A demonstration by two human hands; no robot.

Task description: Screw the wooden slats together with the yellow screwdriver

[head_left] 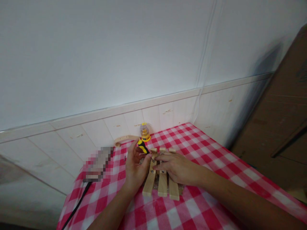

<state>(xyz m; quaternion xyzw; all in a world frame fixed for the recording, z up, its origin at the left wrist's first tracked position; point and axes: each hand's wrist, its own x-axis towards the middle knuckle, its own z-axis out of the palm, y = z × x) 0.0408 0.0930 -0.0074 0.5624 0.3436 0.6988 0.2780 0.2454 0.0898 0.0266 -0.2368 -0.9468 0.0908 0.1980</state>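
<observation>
Gripping yellow-black screwdriver [143, 147], left hand [135, 166], right hand [176, 166] on pale wooden slats [162, 187]

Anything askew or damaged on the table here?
Mildly: the three wooden slats splay apart at the near ends, the leftmost angled most. The left hand holds the screwdriver at them, the right hand lies flat on top. No spill or damage visible.

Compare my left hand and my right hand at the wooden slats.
The left hand curls shut around the yellow-and-black screwdriver; the right hand holds nothing. The left hand stands on edge beside the wooden slats, fingers bent; the right hand lies flat across them, palm down. Both meet near the slats' far end, over the red checked cloth.
</observation>
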